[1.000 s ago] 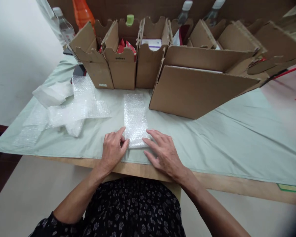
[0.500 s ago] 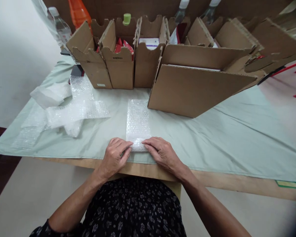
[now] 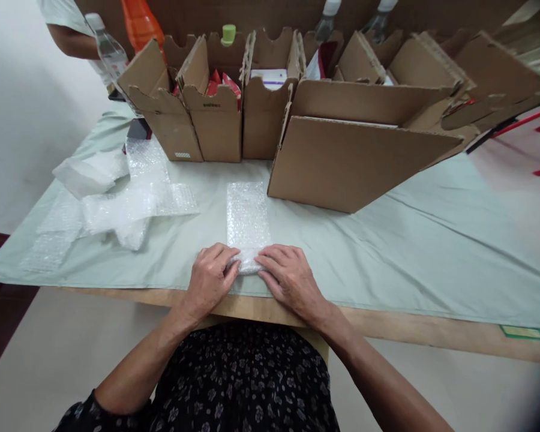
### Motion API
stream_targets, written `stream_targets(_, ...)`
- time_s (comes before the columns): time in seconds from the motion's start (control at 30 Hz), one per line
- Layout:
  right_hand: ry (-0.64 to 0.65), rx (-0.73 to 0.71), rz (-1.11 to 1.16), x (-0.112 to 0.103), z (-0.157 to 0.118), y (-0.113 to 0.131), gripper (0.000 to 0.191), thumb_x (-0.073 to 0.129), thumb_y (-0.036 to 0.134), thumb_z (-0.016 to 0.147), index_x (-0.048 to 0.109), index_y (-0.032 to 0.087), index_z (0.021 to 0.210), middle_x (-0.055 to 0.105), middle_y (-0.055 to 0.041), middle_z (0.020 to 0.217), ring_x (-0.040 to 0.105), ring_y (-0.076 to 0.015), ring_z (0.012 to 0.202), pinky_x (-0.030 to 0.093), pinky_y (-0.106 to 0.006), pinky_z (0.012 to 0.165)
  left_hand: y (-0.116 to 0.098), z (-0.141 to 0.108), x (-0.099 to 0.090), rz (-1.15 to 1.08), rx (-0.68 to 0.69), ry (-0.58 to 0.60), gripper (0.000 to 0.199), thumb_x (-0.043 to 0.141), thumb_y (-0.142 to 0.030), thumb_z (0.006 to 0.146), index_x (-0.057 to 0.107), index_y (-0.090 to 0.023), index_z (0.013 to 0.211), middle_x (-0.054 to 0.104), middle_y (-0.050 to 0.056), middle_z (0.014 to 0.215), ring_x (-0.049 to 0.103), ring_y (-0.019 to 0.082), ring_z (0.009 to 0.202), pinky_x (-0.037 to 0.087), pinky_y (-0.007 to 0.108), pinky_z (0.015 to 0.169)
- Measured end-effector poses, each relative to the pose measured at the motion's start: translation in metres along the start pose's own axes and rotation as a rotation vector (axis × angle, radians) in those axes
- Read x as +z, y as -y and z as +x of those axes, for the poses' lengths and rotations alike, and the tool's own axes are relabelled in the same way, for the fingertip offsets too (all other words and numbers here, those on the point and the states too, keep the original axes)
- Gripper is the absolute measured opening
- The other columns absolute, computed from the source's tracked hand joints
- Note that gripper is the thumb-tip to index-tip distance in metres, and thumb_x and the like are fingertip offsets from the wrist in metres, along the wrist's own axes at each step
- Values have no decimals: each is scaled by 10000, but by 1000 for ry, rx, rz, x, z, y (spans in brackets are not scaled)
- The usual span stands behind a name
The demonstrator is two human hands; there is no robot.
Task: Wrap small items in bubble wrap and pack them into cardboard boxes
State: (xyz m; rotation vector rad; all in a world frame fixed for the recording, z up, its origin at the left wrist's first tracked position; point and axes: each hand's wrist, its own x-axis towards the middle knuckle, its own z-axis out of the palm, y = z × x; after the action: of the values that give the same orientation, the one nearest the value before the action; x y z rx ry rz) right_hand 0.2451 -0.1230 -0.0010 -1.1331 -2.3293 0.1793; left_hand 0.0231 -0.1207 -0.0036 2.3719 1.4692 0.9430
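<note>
A strip of clear bubble wrap (image 3: 248, 215) lies lengthwise on the green cloth in front of me, its near end folded or rolled over. My left hand (image 3: 210, 273) grips the left edge of that folded end between thumb and fingers. On the opposite edge, my right hand (image 3: 289, 274) holds the fold with its fingers on top and thumb at the near side. Whether anything lies inside the fold, I cannot tell.
Loose bubble wrap sheets (image 3: 117, 207) are heaped at the left. Several cardboard bins (image 3: 213, 129) line the back, with a large cardboard panel (image 3: 355, 165) at right. Behind stand a clear bottle (image 3: 110, 48) and an orange bottle (image 3: 143, 27). Another person's arm (image 3: 72, 41) shows at upper left.
The near end of the bubble wrap is turned over a little further away from me. My right fingers have moved further over the fold. Another person's arm has appeared at upper left.
</note>
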Motion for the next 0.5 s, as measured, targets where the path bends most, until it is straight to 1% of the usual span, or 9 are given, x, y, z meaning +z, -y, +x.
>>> stream_targets(0.07, -9, 23, 15, 2, 2, -3, 159, 591, 184, 1014, 724, 190, 1101, 784, -77, 1108, 681, -250, 1059, 482, -422, 915, -1, -3, -3, -23, 22, -40, 145, 625, -225, 994, 716, -172, 1093, 727, 102, 1042, 697, 232, 962, 566, 383, 854)
stream_targets(0.13, -25, 49, 61, 0, 3, -5, 164, 584, 186, 1020, 732, 197, 1090, 795, -66, 1081, 692, -240, 1032, 485, -414, 908, -1, -8, -8, -38, 58, -49, 177, 665, -255, 973, 712, -169, 1121, 711, 136, 1158, 677, 268, 1077, 564, 429, 933)
stream_targets(0.2, -21, 80, 132, -2, 2, -6, 161, 599, 196, 1016, 740, 204, 1095, 803, -57, 1057, 704, -233, 1012, 493, -412, 909, -1, -14, -11, -52, 85, -19, 177, 675, -235, 965, 707, -177, 1129, 722, 125, 1159, 667, 276, 1104, 549, 448, 961)
stream_targets(0.3, 15, 116, 229, -7, 0, -5, 154, 626, 234, 1010, 744, 218, 1108, 808, -42, 1014, 719, -220, 962, 511, -411, 908, 1, -18, -14, -110, 69, 13, 141, 649, -190, 981, 699, -187, 1113, 756, 75, 1033, 676, 244, 1030, 542, 417, 923)
stream_targets(0.33, 4, 129, 237, -8, -1, -5, 160, 624, 245, 1013, 739, 220, 1121, 807, -42, 1013, 721, -218, 954, 517, -410, 903, 1, -18, -14, -124, 51, 12, 128, 639, -189, 989, 699, -187, 1103, 760, 65, 998, 678, 235, 999, 542, 406, 901)
stream_targets(0.37, -29, 140, 224, -9, -1, -3, 173, 616, 251, 1017, 731, 220, 1142, 804, -50, 1034, 721, -222, 965, 522, -411, 899, 1, -17, -13, -129, 31, 9, 119, 629, -193, 998, 699, -186, 1094, 761, 59, 971, 678, 227, 968, 541, 394, 877)
stream_targets(0.43, -133, 152, 145, -9, -2, -1, 207, 592, 248, 1023, 709, 210, 1190, 783, -88, 1139, 711, -243, 1042, 524, -418, 899, 2, -12, -11, -119, 2, -5, 120, 611, -207, 1010, 704, -182, 1082, 758, 52, 925, 673, 214, 905, 537, 374, 825)
stream_targets(0.5, -213, 132, 45, -9, -2, 1, 220, 585, 230, 1017, 692, 203, 1208, 744, -121, 1245, 684, -264, 1127, 515, -427, 917, 3, -6, -8, -84, -8, -17, 128, 609, -224, 1013, 709, -179, 1079, 756, 49, 897, 669, 209, 855, 531, 367, 792)
